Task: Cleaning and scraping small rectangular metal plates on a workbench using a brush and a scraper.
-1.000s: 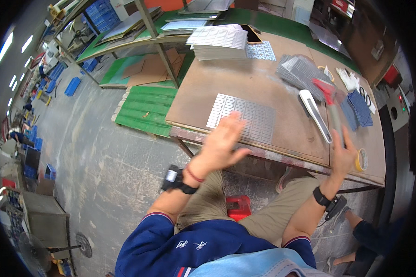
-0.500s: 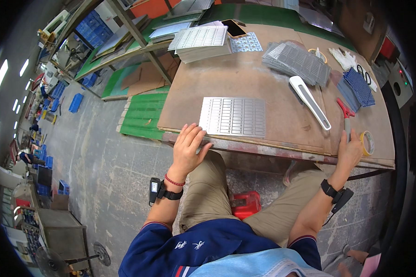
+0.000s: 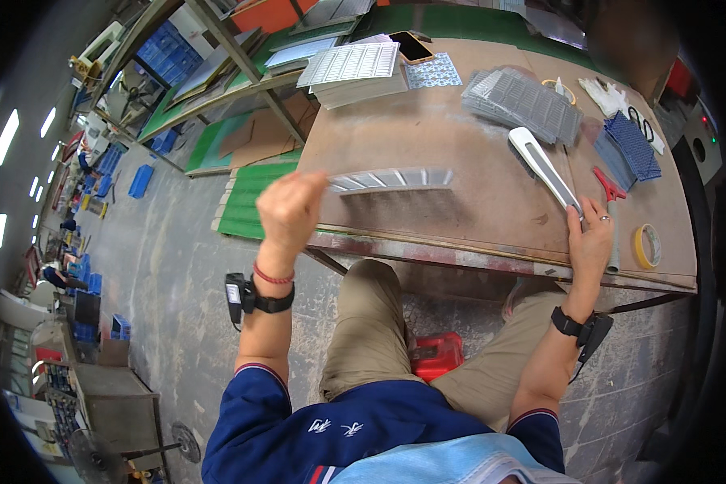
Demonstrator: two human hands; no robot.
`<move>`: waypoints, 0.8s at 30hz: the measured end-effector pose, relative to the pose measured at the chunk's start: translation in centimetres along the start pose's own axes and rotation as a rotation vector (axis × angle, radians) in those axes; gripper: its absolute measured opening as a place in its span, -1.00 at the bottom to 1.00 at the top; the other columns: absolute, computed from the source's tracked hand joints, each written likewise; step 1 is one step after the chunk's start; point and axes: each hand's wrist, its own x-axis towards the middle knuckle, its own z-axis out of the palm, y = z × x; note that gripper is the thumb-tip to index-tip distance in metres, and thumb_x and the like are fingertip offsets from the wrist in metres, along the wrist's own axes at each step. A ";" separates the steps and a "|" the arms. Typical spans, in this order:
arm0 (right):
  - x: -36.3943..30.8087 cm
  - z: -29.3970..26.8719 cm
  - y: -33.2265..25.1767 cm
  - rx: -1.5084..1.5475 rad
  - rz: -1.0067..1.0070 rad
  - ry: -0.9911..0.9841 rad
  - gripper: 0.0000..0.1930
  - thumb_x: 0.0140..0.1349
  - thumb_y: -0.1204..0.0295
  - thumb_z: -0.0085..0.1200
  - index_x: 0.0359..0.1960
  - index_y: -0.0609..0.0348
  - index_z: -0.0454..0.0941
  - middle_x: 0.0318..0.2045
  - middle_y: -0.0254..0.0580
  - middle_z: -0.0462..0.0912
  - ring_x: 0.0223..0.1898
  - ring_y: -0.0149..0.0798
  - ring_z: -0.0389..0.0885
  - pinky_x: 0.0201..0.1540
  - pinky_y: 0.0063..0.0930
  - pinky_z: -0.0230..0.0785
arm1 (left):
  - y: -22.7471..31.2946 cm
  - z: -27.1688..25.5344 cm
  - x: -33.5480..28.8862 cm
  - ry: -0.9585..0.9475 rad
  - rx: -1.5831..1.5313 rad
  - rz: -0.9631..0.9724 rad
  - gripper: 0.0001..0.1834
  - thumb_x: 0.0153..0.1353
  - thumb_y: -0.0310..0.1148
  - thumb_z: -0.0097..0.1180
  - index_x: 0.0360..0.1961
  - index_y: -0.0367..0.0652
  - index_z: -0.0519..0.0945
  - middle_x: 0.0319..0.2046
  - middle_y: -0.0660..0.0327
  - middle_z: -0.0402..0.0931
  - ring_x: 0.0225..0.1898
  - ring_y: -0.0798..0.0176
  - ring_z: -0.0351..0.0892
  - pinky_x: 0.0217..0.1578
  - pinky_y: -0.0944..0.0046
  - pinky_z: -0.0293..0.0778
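And the left hand (image 3: 292, 211) pinches the silvery sheet (image 3: 391, 179) by its left end, left of the white brush (image 3: 544, 168)! The sheet curves, long axis pointing sideways toward the brush. Right hand (image 3: 591, 242) at the brush's near end; gripping or touching, can't tell.

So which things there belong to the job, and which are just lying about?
In use: metallic sheet in the left hand; white-handled brush at the right hand; likely the red-headed tool.
Probably just lying about: phone; yellow tape roll; scissors; white glove.
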 end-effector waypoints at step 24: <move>-2.3 3.0 -13.3 0.257 -0.031 -0.265 -0.66 0.38 0.30 -0.01 0.17 -0.02 0.50 -0.28 0.03 0.56 -0.44 0.06 0.61 -0.42 -0.08 0.47 | -5.8 -13.4 -16.4 0.669 -0.192 -0.954 -0.82 0.31 -0.51 0.16 -0.17 -0.43 0.69 -0.34 0.19 0.69 -0.33 0.46 0.60 -0.25 0.45 0.53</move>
